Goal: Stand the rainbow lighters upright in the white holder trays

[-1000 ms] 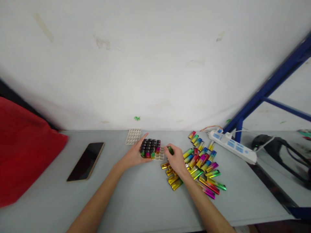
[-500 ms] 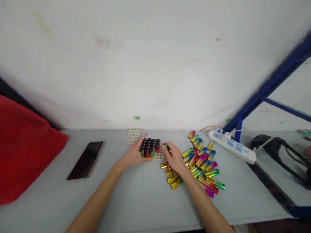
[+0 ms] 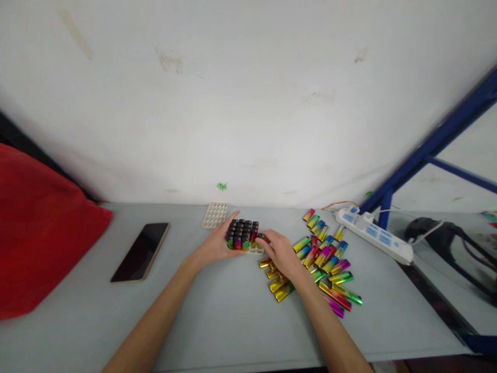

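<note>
Black-topped, rainbow-metallic sticks [image 3: 238,242] stand in most of a pale, pocketed tray [image 3: 256,250] on the grey table [image 3: 217,321], right end unfilled; the left hand [image 3: 214,246] cups them, the right hand [image 3: 282,253] pinches another stick [image 3: 261,236] there, many shiny loose sticks [image 3: 311,256] lying rightward

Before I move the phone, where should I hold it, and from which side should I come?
I would take the phone by its two long edges near the middle, from above and the picture's left. It lies flat on the table, so the edges seem easiest to pinch, and the left forearm is on its right.
</note>
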Demonstrator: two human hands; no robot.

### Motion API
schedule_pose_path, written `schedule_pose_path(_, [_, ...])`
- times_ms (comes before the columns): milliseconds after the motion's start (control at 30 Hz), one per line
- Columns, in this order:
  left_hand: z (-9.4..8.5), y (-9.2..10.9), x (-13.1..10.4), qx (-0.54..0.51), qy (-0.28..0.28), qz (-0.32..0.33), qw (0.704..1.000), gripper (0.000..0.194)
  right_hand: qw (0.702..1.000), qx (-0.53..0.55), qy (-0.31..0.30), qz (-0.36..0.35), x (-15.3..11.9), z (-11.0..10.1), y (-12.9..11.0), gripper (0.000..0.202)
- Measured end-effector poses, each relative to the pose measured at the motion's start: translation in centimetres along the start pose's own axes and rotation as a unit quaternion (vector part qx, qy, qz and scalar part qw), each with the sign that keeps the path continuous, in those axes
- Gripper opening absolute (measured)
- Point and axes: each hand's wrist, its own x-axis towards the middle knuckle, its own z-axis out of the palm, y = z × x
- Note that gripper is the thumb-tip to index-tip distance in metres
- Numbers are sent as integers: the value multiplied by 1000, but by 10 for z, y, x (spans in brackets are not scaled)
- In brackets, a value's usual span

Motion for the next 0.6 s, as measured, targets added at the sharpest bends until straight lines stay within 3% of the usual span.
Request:
schedule_pose_path(233, [0, -1, 1, 1, -5, -6, 1000, 141, 997, -58, -58, 7, 0, -4, -11, 22])
schedule_pose_path(400, [-1, -1, 1, 11, 1, -11, 1000, 139, 976, -197, -71, 68, 4, 2, -20, 41])
schedule_pose_path(533, [-2, -1, 1, 12, 5, -7, 1000, 138, 985, -158, -70, 16, 3, -4, -18, 41])
schedule_pose_path(600, [-2, -1, 2, 10, 6, -9, 1000, 137, 987, -149, -46, 32, 2, -14, -10, 40])
